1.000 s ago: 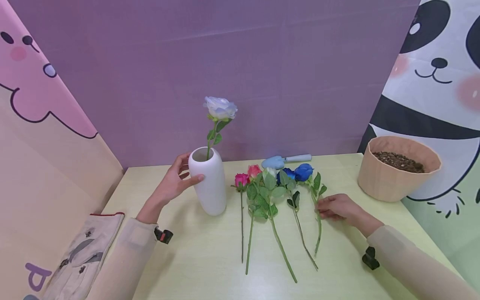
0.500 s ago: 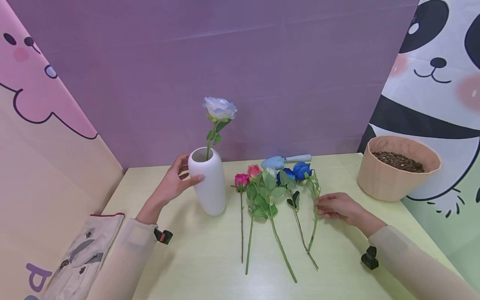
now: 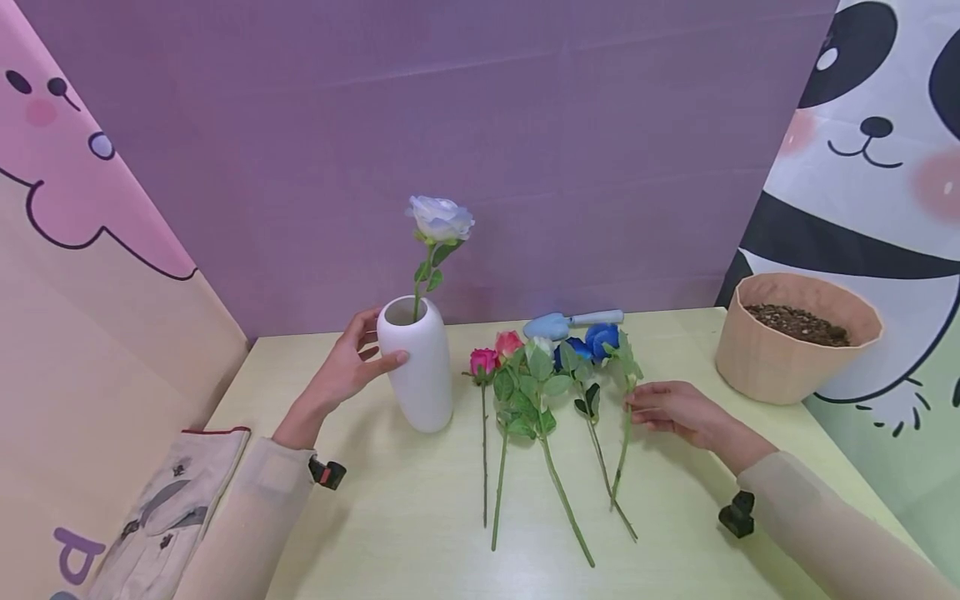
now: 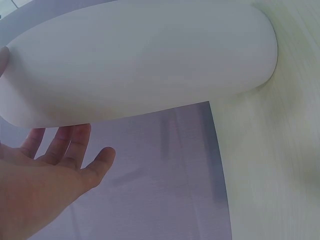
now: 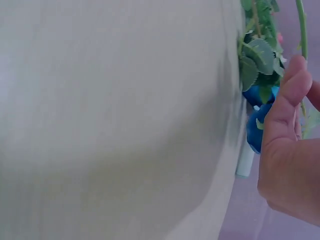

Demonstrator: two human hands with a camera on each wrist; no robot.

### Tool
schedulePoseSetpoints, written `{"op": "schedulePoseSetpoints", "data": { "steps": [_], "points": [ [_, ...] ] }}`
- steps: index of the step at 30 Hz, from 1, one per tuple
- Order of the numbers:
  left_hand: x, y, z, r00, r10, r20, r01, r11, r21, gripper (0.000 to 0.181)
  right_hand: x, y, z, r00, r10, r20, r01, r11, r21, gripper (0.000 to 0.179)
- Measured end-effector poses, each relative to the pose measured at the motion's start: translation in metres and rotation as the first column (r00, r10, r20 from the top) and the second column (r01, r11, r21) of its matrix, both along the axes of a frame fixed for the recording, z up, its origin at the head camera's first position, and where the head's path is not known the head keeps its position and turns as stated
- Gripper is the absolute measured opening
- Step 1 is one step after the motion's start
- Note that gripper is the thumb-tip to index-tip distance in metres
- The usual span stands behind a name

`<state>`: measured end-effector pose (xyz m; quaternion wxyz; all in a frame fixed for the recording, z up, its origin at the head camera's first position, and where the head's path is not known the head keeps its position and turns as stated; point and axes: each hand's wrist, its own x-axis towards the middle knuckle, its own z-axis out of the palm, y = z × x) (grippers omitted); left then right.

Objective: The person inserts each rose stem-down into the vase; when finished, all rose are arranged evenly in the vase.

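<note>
Thumb in front and fingers behind, my left hand grips the white vase just below its rim. The vase leans slightly, its base on the table. A pale white rose stands in its mouth; the lower stem is hidden inside. My right hand pinches the green stem of a blue rose, which looks slightly raised in the right wrist view. To its left lie another blue rose, a white rose, a coral rose and a magenta rose.
A light blue trowel lies behind the flowers, near the purple backdrop. At the back right stands a tan pot holding dark soil. A folded grey-beige cloth item lies at the left edge.
The right hand has shifted slightly left and up with the blue rose. The lower end of its stem has swung left towards the neighbouring stem. The left hand and vase look unmoved.
</note>
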<state>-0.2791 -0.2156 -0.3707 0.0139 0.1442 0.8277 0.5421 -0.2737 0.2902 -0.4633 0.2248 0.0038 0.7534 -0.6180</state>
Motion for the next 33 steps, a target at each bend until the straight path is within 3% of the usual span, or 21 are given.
{"op": "schedulePoseSetpoints", "data": {
  "steps": [7, 18, 26, 33],
  "points": [
    [0.0, 0.0, 0.0, 1.0, 0.001, -0.002, -0.001, 1.0, -0.005, 0.082, -0.002, 0.0, 0.009, 1.0, -0.003, -0.011, 0.003, 0.999, -0.054, 0.057],
    [0.0, 0.0, -0.001, 1.0, -0.007, -0.011, 0.007, 1.0, 0.004, 0.083, -0.001, -0.007, 0.02, 0.999, 0.001, -0.033, -0.003, 0.998, -0.062, 0.06],
    [-0.001, 0.0, -0.002, 1.0, -0.005, -0.021, 0.005, 1.0, -0.006, 0.083, 0.0, -0.015, 0.028, 0.998, -0.014, -0.057, 0.006, 0.991, -0.135, 0.034],
    [-0.002, 0.0, -0.002, 1.0, -0.007, -0.026, 0.007, 1.0, -0.003, 0.083, -0.001, -0.026, 0.035, 0.994, -0.04, -0.106, 0.023, 0.988, -0.154, 0.04]
  ]
}}
